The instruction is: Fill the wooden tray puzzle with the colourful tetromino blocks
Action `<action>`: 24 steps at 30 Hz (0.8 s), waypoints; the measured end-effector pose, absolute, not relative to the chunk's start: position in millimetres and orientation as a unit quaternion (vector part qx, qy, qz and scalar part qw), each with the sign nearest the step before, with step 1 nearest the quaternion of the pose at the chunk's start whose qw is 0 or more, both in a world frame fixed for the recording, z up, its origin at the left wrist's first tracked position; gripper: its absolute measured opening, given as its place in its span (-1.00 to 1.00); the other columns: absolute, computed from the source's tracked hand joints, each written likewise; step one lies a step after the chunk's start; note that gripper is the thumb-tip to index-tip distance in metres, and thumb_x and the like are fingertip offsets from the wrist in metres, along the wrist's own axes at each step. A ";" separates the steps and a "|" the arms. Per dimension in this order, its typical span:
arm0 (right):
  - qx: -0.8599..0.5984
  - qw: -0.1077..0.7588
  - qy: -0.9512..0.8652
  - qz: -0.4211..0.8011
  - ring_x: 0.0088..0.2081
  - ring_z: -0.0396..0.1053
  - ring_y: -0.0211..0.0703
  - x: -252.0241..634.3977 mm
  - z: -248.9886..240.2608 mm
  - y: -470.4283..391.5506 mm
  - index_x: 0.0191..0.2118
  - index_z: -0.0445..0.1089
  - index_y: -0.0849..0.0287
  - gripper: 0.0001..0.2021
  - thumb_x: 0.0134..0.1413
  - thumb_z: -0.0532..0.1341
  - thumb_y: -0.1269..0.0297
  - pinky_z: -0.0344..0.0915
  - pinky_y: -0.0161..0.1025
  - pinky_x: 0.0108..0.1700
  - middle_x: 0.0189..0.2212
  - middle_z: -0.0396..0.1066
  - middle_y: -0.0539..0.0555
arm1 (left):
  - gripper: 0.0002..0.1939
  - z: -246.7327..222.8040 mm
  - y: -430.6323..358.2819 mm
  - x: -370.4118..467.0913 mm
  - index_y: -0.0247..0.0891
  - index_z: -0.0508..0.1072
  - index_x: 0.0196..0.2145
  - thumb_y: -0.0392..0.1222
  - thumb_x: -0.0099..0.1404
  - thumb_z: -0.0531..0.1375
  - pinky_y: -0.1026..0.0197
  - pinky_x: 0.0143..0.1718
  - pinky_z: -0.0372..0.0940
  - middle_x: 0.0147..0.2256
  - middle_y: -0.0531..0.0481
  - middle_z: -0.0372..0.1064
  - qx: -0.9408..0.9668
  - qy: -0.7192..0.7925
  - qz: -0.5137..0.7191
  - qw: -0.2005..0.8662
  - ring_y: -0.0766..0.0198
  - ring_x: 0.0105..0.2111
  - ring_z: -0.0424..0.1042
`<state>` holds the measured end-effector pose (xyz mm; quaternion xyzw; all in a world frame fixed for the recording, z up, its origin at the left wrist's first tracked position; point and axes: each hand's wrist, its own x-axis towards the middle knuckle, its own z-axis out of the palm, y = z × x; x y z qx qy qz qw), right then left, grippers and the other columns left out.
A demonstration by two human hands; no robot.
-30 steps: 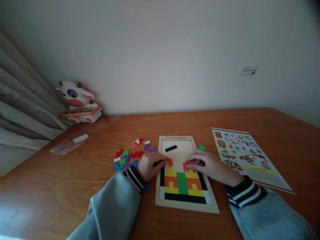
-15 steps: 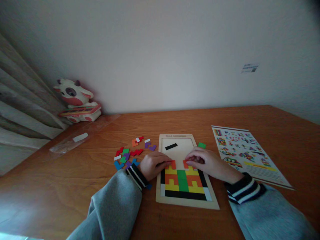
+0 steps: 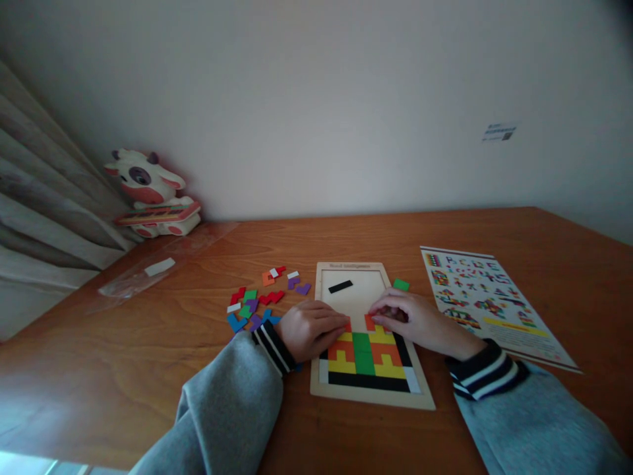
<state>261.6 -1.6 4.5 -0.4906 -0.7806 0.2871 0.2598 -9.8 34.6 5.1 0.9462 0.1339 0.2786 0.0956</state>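
Note:
In the head view, a wooden puzzle tray [image 3: 373,398] lies in front of me, its lower part filled with yellow, orange, green, black and white pieces. My left hand [image 3: 312,328] reaches in over the tray's left rim, fingers together on an orange puzzle piece [image 3: 348,324] and largely covering it. From the right, my right hand [image 3: 408,318] has thumb and fingertips closed at another orange puzzle piece [image 3: 369,322]. Between the two orange pieces the pale tray floor shows. A black bar piece [image 3: 341,287] lies slanted and loose in the upper part.
Left of the tray several loose coloured pieces [image 3: 271,297] are scattered. One green piece [image 3: 401,285] sits by the right rim. A printed pattern sheet [image 3: 499,297] lies at the right. Farther left are a clear plastic bag [image 3: 133,280] and a cow-shaped toy keyboard [image 3: 158,198] by the wall.
My left hand has shifted slightly right, and its fingers now cover more of the left orange piece. My right hand stays at its orange piece. The view has tilted slightly.

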 end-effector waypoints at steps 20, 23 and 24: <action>-0.686 0.258 -0.679 -0.044 -0.05 0.38 0.21 306.7 -24.8 16.3 -0.12 0.51 0.24 -0.65 0.17 0.19 0.08 0.30 0.14 0.05 -0.16 0.45 0.30 | -0.81 1.7 35.3 -11.0 -0.26 0.51 -0.15 -0.20 0.39 0.12 0.12 -0.12 0.37 -0.18 -0.10 0.54 0.947 0.153 0.271 0.074 0.20 -0.19 0.49; -0.683 0.273 -0.677 0.018 -0.16 0.44 0.13 307.8 -25.9 17.9 -0.18 0.53 0.19 -0.70 0.15 0.19 0.09 0.36 0.10 -0.03 -0.23 0.49 0.24 | -0.79 3.4 34.1 -11.5 -0.25 0.50 -0.12 -0.18 0.40 0.11 0.12 -0.14 0.35 -0.18 -0.09 0.54 0.947 0.166 0.266 0.069 0.20 -0.21 0.48; -0.684 0.287 -0.669 0.040 -0.20 0.45 0.10 306.9 -25.9 18.3 -0.20 0.52 0.18 -0.71 0.13 0.20 0.08 0.39 0.07 -0.07 -0.24 0.50 0.23 | -0.79 3.8 33.8 -11.6 -0.25 0.50 -0.11 -0.18 0.40 0.11 0.12 -0.15 0.34 -0.18 -0.09 0.54 0.947 0.168 0.265 0.070 0.20 -0.21 0.48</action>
